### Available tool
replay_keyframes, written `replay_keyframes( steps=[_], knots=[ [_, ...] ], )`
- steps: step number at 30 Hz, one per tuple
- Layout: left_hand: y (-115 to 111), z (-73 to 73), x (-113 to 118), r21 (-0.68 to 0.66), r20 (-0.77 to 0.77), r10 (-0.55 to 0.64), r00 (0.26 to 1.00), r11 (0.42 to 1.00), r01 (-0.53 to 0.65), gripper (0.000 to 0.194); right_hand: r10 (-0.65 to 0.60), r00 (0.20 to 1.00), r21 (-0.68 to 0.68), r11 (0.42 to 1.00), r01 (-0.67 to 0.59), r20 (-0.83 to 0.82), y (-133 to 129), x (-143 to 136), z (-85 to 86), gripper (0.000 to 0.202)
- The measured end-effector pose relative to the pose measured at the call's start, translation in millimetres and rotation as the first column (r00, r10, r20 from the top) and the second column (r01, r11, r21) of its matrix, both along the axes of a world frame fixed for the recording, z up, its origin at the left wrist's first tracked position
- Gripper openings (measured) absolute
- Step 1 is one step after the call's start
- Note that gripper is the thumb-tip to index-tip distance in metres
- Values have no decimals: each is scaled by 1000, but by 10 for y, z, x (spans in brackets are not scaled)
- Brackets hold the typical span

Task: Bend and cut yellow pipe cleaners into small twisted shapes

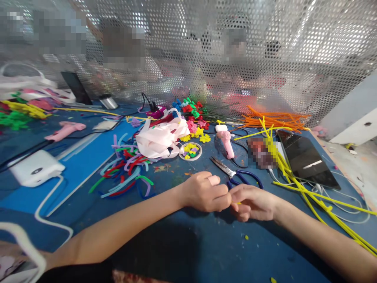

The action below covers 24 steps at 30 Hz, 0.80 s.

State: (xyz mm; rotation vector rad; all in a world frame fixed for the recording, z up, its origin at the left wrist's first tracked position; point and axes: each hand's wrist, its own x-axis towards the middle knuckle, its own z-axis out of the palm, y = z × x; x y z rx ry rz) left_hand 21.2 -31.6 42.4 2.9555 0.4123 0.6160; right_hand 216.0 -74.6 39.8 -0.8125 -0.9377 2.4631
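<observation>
Scissors [231, 173] beside right hand [256, 202] pinching yellow piece [237, 203], left hand [207, 192] touching

Perforated metal screen [182, 23] rising behind blue worktop [165, 251], pixelated patches over parts of it. Far left: white box [37, 169] with white cable [36, 214], partly over bright blue board [79, 169]. Black slab [75, 87] tilted near screen, silver cylinder [108, 102] to its right. Right side: dark tablet [312, 161] lying flat, glare streak on its surface. Beyond worktop edge: pale panel [353, 106], littered floor [365, 157].
</observation>
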Motion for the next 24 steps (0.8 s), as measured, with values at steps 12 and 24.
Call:
replay_keyframes(
  steps=[12, 24],
  knots=[
    [-91, 347, 109, -996, 89, 404, 910, 20, 88, 24, -636, 766, 868, -327, -373, 90, 112, -81, 288, 27],
    [93, 71, 6, 109, 127, 339, 932, 929, -353, 29, -496, 816, 787, 611, 85, 297, 203, -137, 240, 25]
  ],
)
